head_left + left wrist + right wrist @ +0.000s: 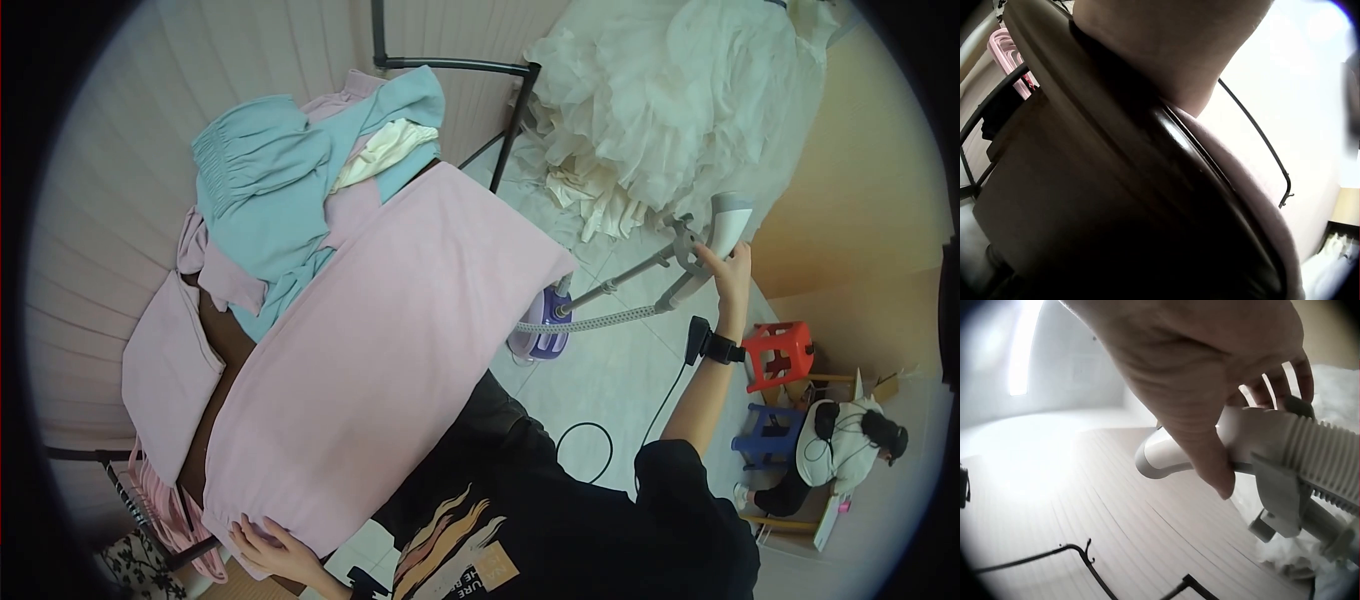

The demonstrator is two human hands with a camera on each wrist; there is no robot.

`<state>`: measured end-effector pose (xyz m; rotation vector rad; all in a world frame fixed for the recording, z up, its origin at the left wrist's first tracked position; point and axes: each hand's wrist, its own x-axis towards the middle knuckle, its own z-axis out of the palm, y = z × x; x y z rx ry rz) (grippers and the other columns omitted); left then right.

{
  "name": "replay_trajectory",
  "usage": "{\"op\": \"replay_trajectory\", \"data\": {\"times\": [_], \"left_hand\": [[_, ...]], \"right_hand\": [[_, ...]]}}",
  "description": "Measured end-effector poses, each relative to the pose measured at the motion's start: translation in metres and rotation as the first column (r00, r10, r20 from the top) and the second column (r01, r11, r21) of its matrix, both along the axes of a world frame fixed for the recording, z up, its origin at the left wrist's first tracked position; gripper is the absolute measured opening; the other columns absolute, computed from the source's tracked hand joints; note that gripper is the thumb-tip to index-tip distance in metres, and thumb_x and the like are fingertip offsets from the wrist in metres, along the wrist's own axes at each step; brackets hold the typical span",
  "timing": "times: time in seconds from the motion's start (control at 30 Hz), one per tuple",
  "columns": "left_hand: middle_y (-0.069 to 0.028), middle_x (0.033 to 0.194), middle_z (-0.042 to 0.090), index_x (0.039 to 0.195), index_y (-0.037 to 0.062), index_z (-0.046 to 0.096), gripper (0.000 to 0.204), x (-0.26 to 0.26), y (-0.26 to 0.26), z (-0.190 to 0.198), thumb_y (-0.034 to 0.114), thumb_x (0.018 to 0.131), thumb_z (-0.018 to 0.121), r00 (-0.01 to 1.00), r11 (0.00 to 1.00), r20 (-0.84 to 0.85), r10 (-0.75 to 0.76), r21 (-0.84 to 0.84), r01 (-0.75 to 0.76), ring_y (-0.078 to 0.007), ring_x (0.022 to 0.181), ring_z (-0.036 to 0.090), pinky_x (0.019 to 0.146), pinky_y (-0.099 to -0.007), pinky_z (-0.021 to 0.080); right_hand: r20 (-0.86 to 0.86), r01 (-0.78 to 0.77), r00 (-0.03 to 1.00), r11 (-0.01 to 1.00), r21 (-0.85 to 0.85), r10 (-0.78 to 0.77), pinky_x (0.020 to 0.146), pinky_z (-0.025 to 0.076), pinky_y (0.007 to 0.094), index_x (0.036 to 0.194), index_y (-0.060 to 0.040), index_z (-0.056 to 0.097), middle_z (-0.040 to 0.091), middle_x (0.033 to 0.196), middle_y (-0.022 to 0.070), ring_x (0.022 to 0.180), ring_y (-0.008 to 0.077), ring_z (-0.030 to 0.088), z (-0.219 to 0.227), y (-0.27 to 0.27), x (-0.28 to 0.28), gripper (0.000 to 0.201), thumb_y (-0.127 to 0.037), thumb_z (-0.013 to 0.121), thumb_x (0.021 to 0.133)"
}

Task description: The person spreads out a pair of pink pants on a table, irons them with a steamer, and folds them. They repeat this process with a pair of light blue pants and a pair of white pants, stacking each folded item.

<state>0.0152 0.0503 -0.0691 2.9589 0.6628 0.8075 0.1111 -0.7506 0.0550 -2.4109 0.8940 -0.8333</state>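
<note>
My left hand [268, 547] rests with extended fingers on the near end of a smooth pink garment [370, 340], which lies spread lengthwise over a brown table [1085, 144]. In the left wrist view the tabletop edge hides those fingers. Off to the right, my right hand [733, 278] grips the grey-white head of a garment steamer [730, 215], right at the bracket on its stand pole. Thumb and fingers lie on opposite sides of the steamer handle [1235, 434] in the right wrist view. From it a ribbed hose [610, 320] runs down to the purple steamer base [550, 330].
Turquoise and pink clothes [260, 170] lie heaped beyond the garment, beside a folded pale pink cloth [170, 370]. A white tulle dress [690, 100] hangs behind the steamer. Red [780, 355] and blue stools [770, 437] stand at right near another person. A black cable crosses the floor.
</note>
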Motion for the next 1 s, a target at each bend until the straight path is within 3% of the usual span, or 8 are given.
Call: {"op": "replay_trajectory", "data": {"times": [0.3, 0.37, 0.4, 0.47, 0.6, 0.7, 0.9, 1.0], "left_hand": [[-0.0225, 0.148, 0.054, 0.134, -0.0006, 0.064, 0.038, 0.005, -0.018, 0.017, 0.016, 0.099, 0.066, 0.997, 0.994, 0.072, -0.019, -0.110, 0.027, -0.0433, 0.140, 0.047, 0.116, -0.0541, 0.034], [-0.0226, 0.148, 0.054, 0.135, -0.0007, 0.063, 0.038, 0.004, -0.022, 0.022, 0.011, 0.098, 0.065, 0.998, 0.995, 0.057, -0.006, -0.099, 0.012, -0.0426, 0.139, 0.047, 0.115, -0.0521, 0.038], [-0.0227, 0.149, 0.053, 0.136, -0.0006, 0.061, 0.039, 0.002, -0.023, 0.023, 0.008, 0.098, 0.064, 0.998, 0.995, 0.061, 0.007, -0.100, 0.000, -0.0408, 0.140, 0.047, 0.115, -0.0504, 0.040], [-0.0232, 0.147, 0.052, 0.141, -0.0022, 0.057, 0.045, -0.006, -0.011, 0.002, 0.003, 0.097, 0.063, 0.947, 0.967, 0.320, 0.016, -0.245, 0.067, -0.0372, 0.139, 0.049, 0.114, -0.0483, 0.042], [-0.0278, 0.145, 0.054, 0.145, -0.0064, 0.051, 0.055, -0.022, -0.003, 0.002, 0.011, 0.095, 0.068, 0.799, 0.850, 0.420, 0.429, -0.488, -0.200, -0.0399, 0.135, 0.052, 0.115, -0.0462, 0.039], [-0.0280, 0.137, 0.060, 0.147, -0.0083, 0.048, 0.063, -0.042, 0.025, -0.007, 0.020, 0.096, 0.072, 0.795, 0.675, 0.293, 0.532, -0.713, -0.188, -0.0385, 0.126, 0.059, 0.111, -0.0423, 0.043], [-0.0270, 0.112, 0.071, 0.133, -0.0079, 0.055, 0.059, -0.047, 0.032, 0.037, 0.032, 0.094, 0.075, 0.883, 0.448, -0.159, 0.442, -0.813, -0.371, -0.0292, 0.100, 0.070, 0.090, -0.0370, 0.054], [-0.0220, 0.111, 0.072, 0.130, -0.0045, 0.055, 0.055, -0.034, 0.013, 0.049, 0.027, 0.092, 0.078, 0.891, 0.606, 0.020, 0.454, -0.739, -0.293, -0.0243, 0.097, 0.070, 0.083, -0.0352, 0.055]], "right_hand": [[-0.157, -0.128, 0.975, 0.977, 0.172, 0.155, 0.085, 0.053, 0.0365, 0.114, 0.0011, 0.072, 0.075, 0.107, 0.0143, 0.093, 0.0192, 0.070, -0.020, -0.008, -0.003, 0.051, -0.037, 0.087, 0.084], [-0.135, -0.148, 0.981, 0.988, -0.041, 0.141, 0.094, 0.053, 0.0426, 0.122, 0.0047, 0.068, 0.073, 0.113, 0.0184, 0.103, 0.0282, 0.069, -0.023, 0.001, -0.010, 0.060, -0.037, 0.088, 0.084], [-0.115, -0.065, 0.993, 0.861, -0.505, 0.008, 0.104, 0.048, 0.0480, 0.130, 0.0069, 0.063, 0.068, 0.124, 0.0257, 0.116, 0.0386, 0.064, -0.030, 0.001, -0.011, 0.067, -0.038, 0.086, 0.086], [0.066, 0.051, 0.998, 0.661, -0.748, -0.002, 0.111, 0.042, 0.0525, 0.141, 0.0067, 0.055, 0.059, 0.137, 0.0278, 0.128, 0.0450, 0.055, -0.036, 0.044, 0.002, 0.069, -0.034, 0.081, 0.092], [0.040, -0.367, 0.888, 0.760, -0.536, 0.457, 0.118, 0.033, 0.0538, 0.149, 0.0056, 0.046, 0.048, 0.152, 0.0254, 0.142, 0.0435, 0.044, -0.059, 0.202, 0.061, 0.071, -0.030, 0.076, 0.095], [-0.058, -0.714, 0.656, 0.594, -0.371, 0.753, 0.123, 0.026, 0.0536, 0.154, 0.0023, 0.042, 0.039, 0.160, 0.0249, 0.149, 0.0427, 0.035, -0.078, 0.272, 0.094, 0.069, -0.026, 0.070, 0.098], [-0.303, -0.877, 0.457, 0.366, -0.311, 0.837, 0.126, 0.019, 0.0545, 0.162, -0.0112, 0.037, 0.031, 0.167, 0.0208, 0.154, 0.0418, 0.028, -0.083, 0.330, 0.139, 0.066, -0.031, 0.058, 0.103], [-0.442, -0.894, 0.445, 0.361, -0.265, 0.779, 0.127, 0.017, 0.0557, 0.162, -0.0141, 0.039, 0.030, 0.169, 0.0173, 0.156, 0.0410, 0.026, -0.102, 0.326, 0.144, 0.065, -0.033, 0.057, 0.103]]}}
